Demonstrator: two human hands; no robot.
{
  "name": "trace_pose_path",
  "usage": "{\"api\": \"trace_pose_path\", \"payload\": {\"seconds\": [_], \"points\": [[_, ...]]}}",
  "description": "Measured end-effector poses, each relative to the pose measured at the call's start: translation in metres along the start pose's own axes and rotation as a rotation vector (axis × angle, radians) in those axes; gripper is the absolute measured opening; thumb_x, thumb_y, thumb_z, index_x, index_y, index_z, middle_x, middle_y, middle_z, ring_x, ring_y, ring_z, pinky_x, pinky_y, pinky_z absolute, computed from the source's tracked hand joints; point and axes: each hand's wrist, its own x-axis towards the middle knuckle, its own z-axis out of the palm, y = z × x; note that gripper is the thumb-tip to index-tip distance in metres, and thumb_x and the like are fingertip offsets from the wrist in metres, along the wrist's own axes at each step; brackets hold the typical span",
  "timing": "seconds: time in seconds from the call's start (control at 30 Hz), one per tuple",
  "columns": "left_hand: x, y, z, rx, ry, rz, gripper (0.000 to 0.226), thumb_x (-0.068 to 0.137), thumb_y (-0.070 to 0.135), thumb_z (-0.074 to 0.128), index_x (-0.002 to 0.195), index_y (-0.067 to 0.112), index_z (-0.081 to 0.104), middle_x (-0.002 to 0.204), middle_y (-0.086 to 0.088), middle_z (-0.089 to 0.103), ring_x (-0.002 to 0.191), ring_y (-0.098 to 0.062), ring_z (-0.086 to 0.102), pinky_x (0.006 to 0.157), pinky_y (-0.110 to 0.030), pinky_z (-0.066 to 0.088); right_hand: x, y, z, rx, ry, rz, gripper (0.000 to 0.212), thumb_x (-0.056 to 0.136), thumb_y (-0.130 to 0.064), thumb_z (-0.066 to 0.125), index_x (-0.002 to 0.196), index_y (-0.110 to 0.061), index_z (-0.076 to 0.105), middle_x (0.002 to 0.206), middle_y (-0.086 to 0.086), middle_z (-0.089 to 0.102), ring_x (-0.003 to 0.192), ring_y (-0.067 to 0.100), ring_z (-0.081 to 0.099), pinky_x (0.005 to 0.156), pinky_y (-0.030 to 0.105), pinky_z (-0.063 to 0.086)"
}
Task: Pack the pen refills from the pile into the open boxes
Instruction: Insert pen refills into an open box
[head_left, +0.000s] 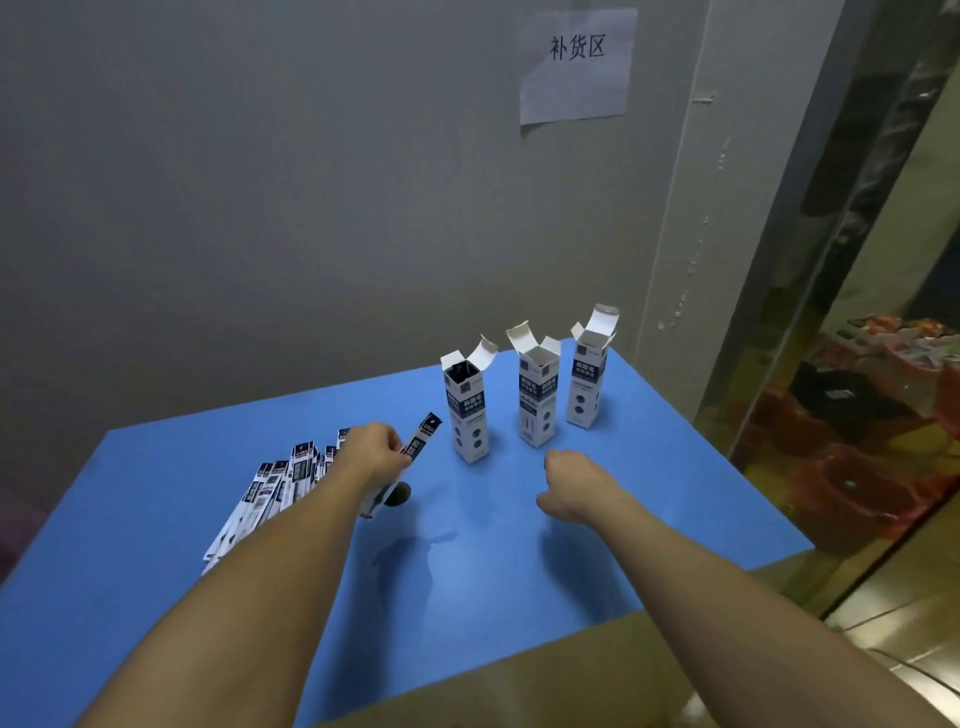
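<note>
Three tall white-and-dark boxes stand upright with open top flaps on the blue table: the left box (467, 410), the middle box (537, 400) and the right box (589, 379). Dark contents show inside the left box. A pile of packaged pen refills (275, 488) lies fanned out at the left. My left hand (376, 452) grips one packaged refill (423, 436), tilted up toward the left box. My right hand (569, 480) hovers in front of the middle box, fingers loosely curled, holding nothing.
The blue table (519, 545) ends at a right edge near a reflective metal door frame (810, 312). A grey wall stands right behind the boxes, with a paper sign (576, 62) on it. Orange-red bags (857, 467) lie on the floor at the right.
</note>
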Motion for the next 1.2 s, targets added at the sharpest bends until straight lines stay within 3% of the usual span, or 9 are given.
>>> {"api": "trace_pose_path", "payload": {"seconds": [0.1,0.3,0.4,0.53,0.7,0.97,1.1,1.2], "points": [[0.017,0.000,0.002,-0.018,0.022,-0.034,0.012,0.085,0.014,0.072,0.079,0.015,0.061,0.082,-0.002,0.062,0.078,-0.018,0.056,0.070,-0.028,0.044,0.027,-0.003,-0.008,-0.008,-0.014,-0.041,0.024,0.089,-0.025,0.055,0.107,-0.012,0.045,0.109,0.007,0.052,0.095,0.026,0.051,0.072,0.035,0.045],[0.050,-0.008,0.002,-0.035,0.079,-0.151,0.013,0.079,0.015,0.072,0.071,0.019,0.063,0.083,-0.003,0.066,0.081,-0.022,0.063,0.076,-0.035,0.056,0.072,-0.020,-0.015,0.042,-0.036,-0.081,0.035,0.088,-0.033,0.059,0.110,-0.012,0.043,0.098,0.004,0.048,0.090,0.026,0.052,0.069,0.035,0.042],[0.060,-0.005,0.000,-0.049,0.091,-0.179,0.011,0.080,0.016,0.072,0.074,0.018,0.063,0.082,-0.003,0.066,0.081,-0.021,0.063,0.076,-0.035,0.055,0.087,-0.032,-0.020,0.084,0.012,-0.097,0.054,0.083,-0.046,0.067,0.118,-0.012,0.043,0.112,0.005,0.053,0.100,0.026,0.056,0.070,0.035,0.043],[0.064,0.002,-0.002,-0.115,0.115,-0.225,0.010,0.082,0.012,0.072,0.075,0.014,0.064,0.083,-0.004,0.066,0.077,-0.017,0.060,0.066,-0.027,0.047,0.105,-0.047,-0.028,0.254,0.064,-0.081,0.080,0.067,-0.065,0.076,0.119,-0.014,0.043,0.114,0.002,0.053,0.107,0.025,0.057,0.078,0.037,0.049],[0.054,0.006,0.002,-0.184,0.173,-0.271,0.013,0.084,0.014,0.075,0.077,0.014,0.064,0.087,-0.005,0.067,0.082,-0.019,0.060,0.074,-0.025,0.044,0.117,-0.061,-0.029,0.373,0.148,-0.125,0.104,0.056,-0.075,0.076,0.130,-0.014,0.038,0.127,0.002,0.051,0.120,0.026,0.053,0.087,0.041,0.051],[0.025,0.016,-0.003,-0.458,0.315,-0.357,0.013,0.078,0.016,0.085,0.078,0.016,0.071,0.078,0.003,0.067,0.071,-0.014,0.059,0.068,-0.025,0.044,0.130,-0.067,-0.029,0.527,0.208,-0.202,0.081,0.074,-0.055,0.079,0.128,-0.010,0.039,0.126,0.006,0.053,0.119,0.029,0.054,0.087,0.042,0.051],[0.014,0.026,-0.007,-0.604,0.388,-0.319,0.010,0.079,0.014,0.083,0.081,0.016,0.074,0.076,0.005,0.071,0.069,-0.009,0.062,0.062,-0.019,0.047,0.141,-0.061,-0.028,0.631,0.162,-0.330,0.052,0.077,-0.033,0.079,0.115,-0.015,0.048,0.114,0.004,0.062,0.108,0.028,0.059,0.076,0.035,0.048],[0.008,0.036,-0.013,-0.810,0.451,-0.280,0.013,0.081,0.007,0.080,0.092,0.005,0.074,0.085,-0.005,0.074,0.074,-0.016,0.066,0.068,-0.025,0.053,0.144,-0.058,-0.028,0.740,0.137,-0.464,0.035,0.074,-0.025,0.080,0.100,-0.022,0.057,0.100,0.000,0.065,0.093,0.021,0.061,0.069,0.028,0.047]]}}
